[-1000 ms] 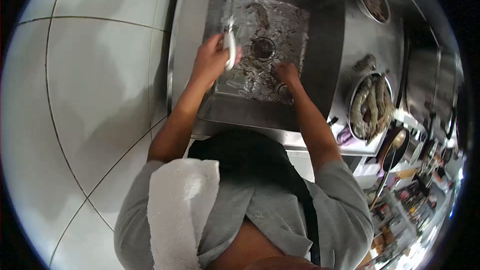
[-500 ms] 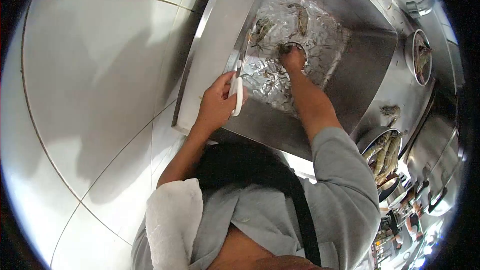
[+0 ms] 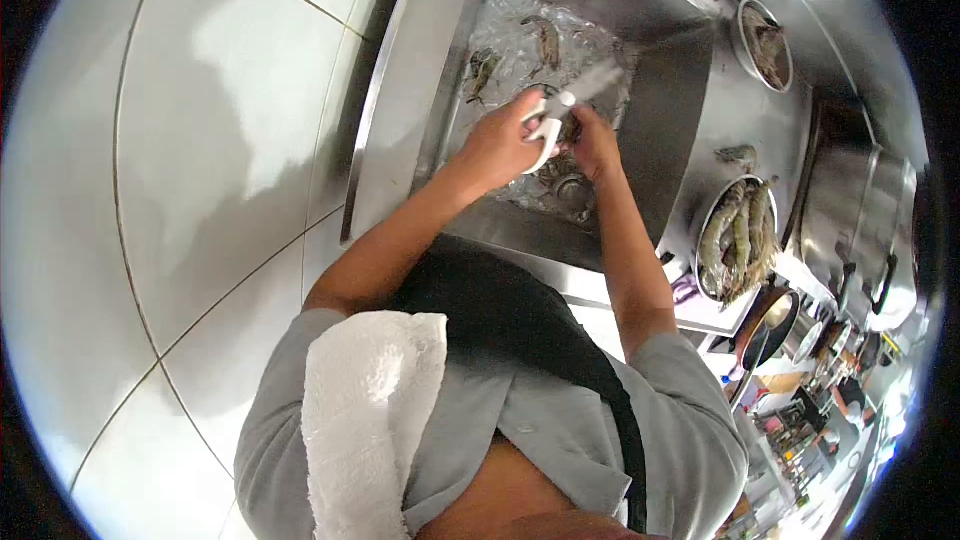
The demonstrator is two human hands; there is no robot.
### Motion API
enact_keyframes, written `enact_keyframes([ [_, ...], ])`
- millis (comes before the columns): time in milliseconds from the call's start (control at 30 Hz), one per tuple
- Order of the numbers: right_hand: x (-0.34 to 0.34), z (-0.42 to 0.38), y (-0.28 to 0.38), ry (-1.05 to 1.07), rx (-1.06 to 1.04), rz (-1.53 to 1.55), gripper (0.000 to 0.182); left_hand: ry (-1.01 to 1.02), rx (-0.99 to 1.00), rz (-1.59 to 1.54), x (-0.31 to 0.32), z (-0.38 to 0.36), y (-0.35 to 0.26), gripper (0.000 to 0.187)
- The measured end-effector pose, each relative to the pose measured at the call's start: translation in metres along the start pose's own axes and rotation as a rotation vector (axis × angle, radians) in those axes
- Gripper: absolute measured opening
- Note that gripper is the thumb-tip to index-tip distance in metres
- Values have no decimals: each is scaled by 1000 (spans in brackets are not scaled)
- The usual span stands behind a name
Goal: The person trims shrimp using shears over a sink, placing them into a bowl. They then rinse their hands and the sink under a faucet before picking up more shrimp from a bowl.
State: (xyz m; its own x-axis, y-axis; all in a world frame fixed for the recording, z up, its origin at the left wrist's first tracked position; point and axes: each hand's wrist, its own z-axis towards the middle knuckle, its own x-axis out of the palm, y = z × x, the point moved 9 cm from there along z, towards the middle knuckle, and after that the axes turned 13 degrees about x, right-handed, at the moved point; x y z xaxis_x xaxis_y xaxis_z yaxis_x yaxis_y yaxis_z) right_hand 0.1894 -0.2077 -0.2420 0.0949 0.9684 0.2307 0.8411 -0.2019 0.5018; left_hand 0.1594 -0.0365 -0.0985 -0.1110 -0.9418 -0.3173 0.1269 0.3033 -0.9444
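Over the rectangular stainless-steel sink (image 3: pixel 662 105), the left hand (image 3: pixel 500 147) grasps white-handled metal scissors (image 3: pixel 553 129), their blurred blades (image 3: pixel 597 79) slanting far and right beyond the right hand (image 3: pixel 598 146), just right of that grip, though what it clasps I cannot tell.

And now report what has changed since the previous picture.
The left hand swung the white-handled scissors inward from the sink's left edge toward the right hand, which shifted rightward; whether its grip holds anything is unclear. The left hand keeps the scissors, and two shrimp lie as before.
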Motion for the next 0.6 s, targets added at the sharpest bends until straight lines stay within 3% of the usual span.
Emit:
enact_keyframes([
  [100,10,-35,8,0,-89,42,34,206,163,301,25,11,-26,52],
  [200,21,-80,23,-56,-138,83,39,206,168,335,23,8,-33,50],
  [300,37,-116,41,-5,-174,63,47,102,106,149,-9,2,-50,49],
  [333,36,-126,49,-22,-180,11,48,-34,141,22,-22,4,-50,54],
  [433,33,-160,86,-44,-257,-94,48,23,-76,-178,-54,-1,-56,60],
  [600,4,-148,109,203,-219,-33,39,-95,-99,-521,-99,-12,-51,59],
])
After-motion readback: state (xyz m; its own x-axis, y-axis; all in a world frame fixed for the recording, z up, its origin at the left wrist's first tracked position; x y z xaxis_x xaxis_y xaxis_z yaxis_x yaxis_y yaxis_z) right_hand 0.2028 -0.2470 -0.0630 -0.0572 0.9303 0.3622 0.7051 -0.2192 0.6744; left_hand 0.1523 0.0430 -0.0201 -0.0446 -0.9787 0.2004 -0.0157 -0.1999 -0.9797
